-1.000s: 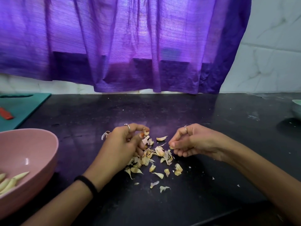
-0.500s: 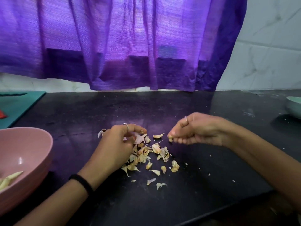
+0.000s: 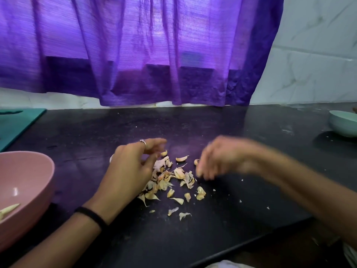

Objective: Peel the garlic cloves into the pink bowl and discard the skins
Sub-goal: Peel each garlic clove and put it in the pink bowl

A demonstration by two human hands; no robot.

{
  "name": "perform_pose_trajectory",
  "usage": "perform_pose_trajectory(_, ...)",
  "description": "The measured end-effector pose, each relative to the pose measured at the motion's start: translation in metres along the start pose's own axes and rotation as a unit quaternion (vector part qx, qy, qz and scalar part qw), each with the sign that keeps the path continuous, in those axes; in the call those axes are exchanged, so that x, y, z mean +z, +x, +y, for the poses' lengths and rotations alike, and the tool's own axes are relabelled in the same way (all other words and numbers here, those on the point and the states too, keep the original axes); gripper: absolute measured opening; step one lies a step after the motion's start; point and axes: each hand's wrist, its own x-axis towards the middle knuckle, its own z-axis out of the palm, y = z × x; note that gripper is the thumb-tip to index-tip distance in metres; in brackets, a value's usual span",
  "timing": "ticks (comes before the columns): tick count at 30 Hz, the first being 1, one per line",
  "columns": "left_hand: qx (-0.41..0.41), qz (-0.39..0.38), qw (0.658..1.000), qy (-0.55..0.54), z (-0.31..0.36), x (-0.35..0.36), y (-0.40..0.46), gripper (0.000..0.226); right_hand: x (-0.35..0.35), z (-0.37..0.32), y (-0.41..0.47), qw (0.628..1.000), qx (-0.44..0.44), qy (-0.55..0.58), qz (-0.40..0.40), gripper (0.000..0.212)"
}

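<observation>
progress check: round pink plastic bowl (image 3: 29, 171) sits at the left edge of the black stone counter (image 3: 212, 128) and already holds a few pale peeled garlic cloves (image 3: 8, 209), only partly in frame, so count unknown. the peeling looks well advanced, going by the loose heap of papery tan garlic skins (image 3: 170, 180) on the counter between the two hands, with stray flakes scattered toward the near edge.

left hand (image 3: 133, 167) rests at the left side of the heap, fingers loosely curled over it; looks like it's working a pale piece of skin or clove at the fingertips, but can't tell if it's really pinched. right hand (image 3: 218, 159) is motion-blurred just right of the heap, fingers pointing down; can't tell whether spread or holding anything. a small tan bit (image 3: 196, 161) sits right at its fingertips, clove or skin unclear.

left to do, my read: any unpeeled cloves in the heap (can't pick them out), then clearing all skins off the counter. discard not started. pale green bowl (image 3: 343, 122) far right, well apart; contents not visible.
</observation>
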Motion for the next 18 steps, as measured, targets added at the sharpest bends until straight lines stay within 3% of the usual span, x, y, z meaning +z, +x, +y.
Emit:
perform_pose_trajectory(2,0.025,-0.003,1.0,0.009,-0.001,0.002,0.0,0.044,0.007,0.005,0.002,1.0,0.01,-0.025,-0.009,0.017)
perform_pose_trajectory(5,0.03,-0.003,1.0,0.003,-0.002,0.003,0.001,0.045,-0.006,-0.001,0.003,0.998,-0.028,0.048,0.006,0.017)
perform_pose_trajectory(9,0.031,-0.016,0.999,0.008,-0.003,0.004,0.0,0.034,0.002,0.008,0.004,0.998,0.014,-0.058,0.01,0.025)
perform_pose_trajectory(11,0.034,-0.013,0.999,0.006,-0.003,0.004,0.0,0.03,-0.008,-0.003,-0.002,0.997,-0.044,0.061,0.029,0.021)
perform_pose_trajectory(14,0.036,-0.017,0.999,-0.014,-0.001,0.006,0.0,0.024,-0.017,-0.017,-0.015,0.964,-0.112,0.241,0.012,0.007)
perform_pose_trajectory(18,0.027,-0.029,0.999,-0.032,-0.001,0.007,-0.002,0.024,-0.003,0.009,0.001,0.972,-0.062,0.226,0.005,0.009)
